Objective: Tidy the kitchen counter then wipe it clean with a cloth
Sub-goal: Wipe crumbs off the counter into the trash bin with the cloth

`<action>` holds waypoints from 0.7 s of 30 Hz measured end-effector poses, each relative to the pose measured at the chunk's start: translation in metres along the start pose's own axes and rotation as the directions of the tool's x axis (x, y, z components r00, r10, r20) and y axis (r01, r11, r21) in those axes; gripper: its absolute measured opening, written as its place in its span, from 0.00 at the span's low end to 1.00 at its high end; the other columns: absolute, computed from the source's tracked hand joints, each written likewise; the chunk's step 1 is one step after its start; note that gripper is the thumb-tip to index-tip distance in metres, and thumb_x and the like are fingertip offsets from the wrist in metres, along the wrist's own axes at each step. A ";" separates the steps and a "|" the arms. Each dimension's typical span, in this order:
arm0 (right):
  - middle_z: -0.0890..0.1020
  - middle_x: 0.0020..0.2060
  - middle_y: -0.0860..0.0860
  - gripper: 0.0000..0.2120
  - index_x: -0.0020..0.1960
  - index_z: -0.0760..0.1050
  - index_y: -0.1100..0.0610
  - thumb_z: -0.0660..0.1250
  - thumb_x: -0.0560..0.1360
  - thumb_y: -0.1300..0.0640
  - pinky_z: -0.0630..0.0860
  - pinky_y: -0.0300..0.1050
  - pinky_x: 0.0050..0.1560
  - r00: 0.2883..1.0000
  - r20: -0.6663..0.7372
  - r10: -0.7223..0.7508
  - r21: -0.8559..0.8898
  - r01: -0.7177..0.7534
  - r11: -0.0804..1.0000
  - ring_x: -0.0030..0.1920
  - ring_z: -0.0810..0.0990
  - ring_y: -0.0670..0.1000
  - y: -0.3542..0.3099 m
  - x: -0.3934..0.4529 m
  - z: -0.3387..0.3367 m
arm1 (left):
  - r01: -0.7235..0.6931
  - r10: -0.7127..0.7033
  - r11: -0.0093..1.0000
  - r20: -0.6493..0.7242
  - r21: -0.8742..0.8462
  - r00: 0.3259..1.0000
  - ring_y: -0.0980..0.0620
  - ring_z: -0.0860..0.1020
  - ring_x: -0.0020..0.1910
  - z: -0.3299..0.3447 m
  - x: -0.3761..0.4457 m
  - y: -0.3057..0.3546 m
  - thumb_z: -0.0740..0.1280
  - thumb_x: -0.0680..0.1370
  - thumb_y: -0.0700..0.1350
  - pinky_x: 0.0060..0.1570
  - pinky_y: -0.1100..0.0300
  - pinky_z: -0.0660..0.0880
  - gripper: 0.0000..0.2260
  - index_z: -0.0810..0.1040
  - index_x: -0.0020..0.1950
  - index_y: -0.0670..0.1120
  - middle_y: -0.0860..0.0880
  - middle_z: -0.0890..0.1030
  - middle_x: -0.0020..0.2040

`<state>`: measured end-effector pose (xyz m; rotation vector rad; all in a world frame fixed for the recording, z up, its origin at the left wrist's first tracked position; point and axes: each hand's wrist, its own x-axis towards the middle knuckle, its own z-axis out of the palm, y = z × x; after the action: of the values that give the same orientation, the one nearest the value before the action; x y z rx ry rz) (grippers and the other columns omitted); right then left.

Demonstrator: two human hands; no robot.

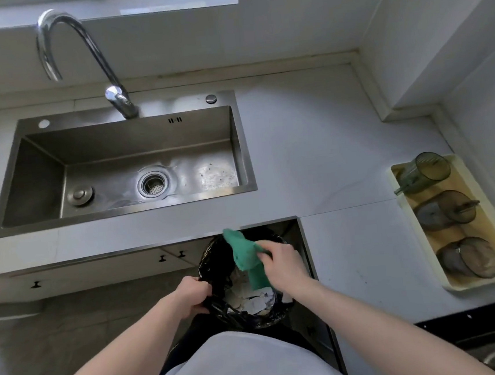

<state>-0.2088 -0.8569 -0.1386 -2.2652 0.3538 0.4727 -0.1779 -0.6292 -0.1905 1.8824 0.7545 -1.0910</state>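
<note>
Right hand (282,264) grips green cloth (245,254) over bin (221,304); left hand (191,295) pinches liner

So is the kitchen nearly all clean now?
Nearly. The pale grey counter looks bare, and three glass cups sit in the cream tray. The right hand holds the green cloth over the black-lined bin, which the left hand grips. Whether wiping is finished, I cannot tell.
</note>
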 end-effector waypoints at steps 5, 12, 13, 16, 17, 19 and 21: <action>0.86 0.44 0.45 0.11 0.58 0.81 0.45 0.62 0.81 0.51 0.77 0.46 0.46 0.955 -0.292 0.048 0.081 -0.026 0.996 0.45 0.81 0.52 0.019 0.006 -0.078 | -0.008 0.008 1.000 -0.013 0.007 1.000 0.44 0.81 0.29 0.003 -0.002 0.000 0.63 0.75 0.30 0.22 0.58 0.77 0.05 0.77 0.45 0.36 0.39 0.80 0.39; 0.83 0.46 0.55 0.09 0.55 0.80 0.54 0.61 0.82 0.56 0.70 0.48 0.45 0.797 -0.574 0.187 -0.002 -0.230 0.973 0.46 0.77 0.59 0.102 -0.002 -0.177 | -0.034 0.035 0.998 -0.014 0.059 0.999 0.47 0.78 0.22 0.015 -0.007 0.010 0.63 0.74 0.29 0.20 0.59 0.75 0.05 0.76 0.43 0.36 0.40 0.78 0.35; 0.83 0.49 0.56 0.10 0.57 0.80 0.55 0.61 0.82 0.56 0.69 0.48 0.46 0.784 -0.582 0.217 -0.019 -0.279 0.960 0.47 0.75 0.59 0.116 -0.003 -0.181 | -0.036 0.037 0.997 -0.010 0.067 0.999 0.47 0.79 0.21 0.017 -0.006 0.012 0.63 0.74 0.29 0.21 0.58 0.76 0.05 0.77 0.44 0.35 0.40 0.79 0.35; 0.83 0.54 0.58 0.11 0.60 0.79 0.53 0.61 0.82 0.56 0.72 0.50 0.49 0.777 -0.523 0.350 -0.033 -0.428 0.903 0.51 0.77 0.61 0.153 -0.001 -0.170 | -0.039 0.040 0.995 -0.002 0.091 0.999 0.49 0.78 0.20 0.020 -0.007 0.016 0.63 0.74 0.30 0.21 0.59 0.75 0.05 0.77 0.47 0.34 0.40 0.79 0.35; 0.83 0.56 0.59 0.12 0.62 0.79 0.53 0.62 0.81 0.56 0.74 0.52 0.52 0.779 -0.488 0.394 -0.042 -0.471 0.881 0.55 0.78 0.63 0.159 -0.001 -0.159 | -0.040 0.041 0.994 -0.006 0.101 0.999 0.49 0.78 0.19 0.020 -0.008 0.017 0.63 0.74 0.30 0.20 0.60 0.75 0.05 0.77 0.47 0.35 0.40 0.79 0.35; 0.82 0.61 0.59 0.15 0.66 0.77 0.53 0.62 0.82 0.56 0.74 0.52 0.58 0.791 -0.443 0.422 -0.085 -0.506 0.858 0.61 0.78 0.63 0.158 0.000 -0.135 | -0.039 0.040 0.993 -0.011 0.110 0.999 0.50 0.78 0.20 0.021 -0.009 0.018 0.63 0.74 0.30 0.21 0.60 0.75 0.05 0.77 0.47 0.35 0.40 0.79 0.36; 0.80 0.63 0.57 0.15 0.68 0.76 0.52 0.61 0.82 0.55 0.72 0.52 0.61 0.813 -0.425 0.398 -0.109 -0.482 0.869 0.65 0.76 0.62 0.141 0.005 -0.114 | -0.034 0.035 0.993 -0.007 0.113 0.999 0.48 0.80 0.23 0.019 -0.009 0.019 0.63 0.74 0.30 0.22 0.59 0.76 0.06 0.77 0.47 0.35 0.40 0.80 0.37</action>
<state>-0.2347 -1.0355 -0.1598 -2.4816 1.1063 0.2913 -0.1747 -0.6562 -0.1817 1.9889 0.6748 -1.1247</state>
